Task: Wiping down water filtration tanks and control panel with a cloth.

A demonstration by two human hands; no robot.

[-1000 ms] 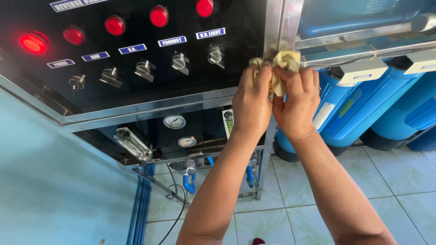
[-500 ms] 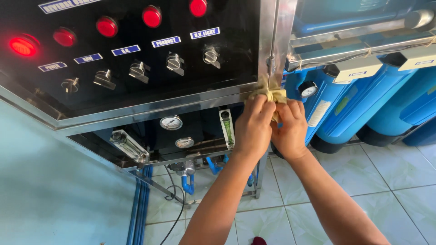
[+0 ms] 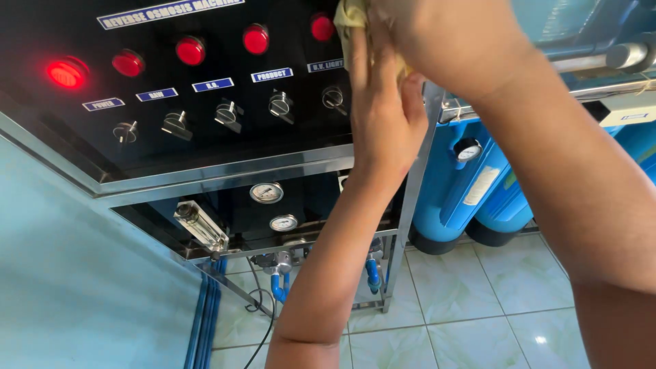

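Right hand, nearest the camera, fills the upper right of the view; forearm runs down the right edge. It is closed over a yellowish cloth, pressing it against the top right of the black control panel, beside the steel frame post. Left hand just below, fingers laid flat upward on the cloth's lower part, likely to keep it bunched and bearing on the surface. Most of the cloth is hidden under both hands; only an upper corner shows.

Behind: a row of red indicator lamps, the far-left one lit, with rotary switches beneath. Lower, two round gauges and blue pipe fittings. Farther right, blue filter tanks stand on the tiled floor.
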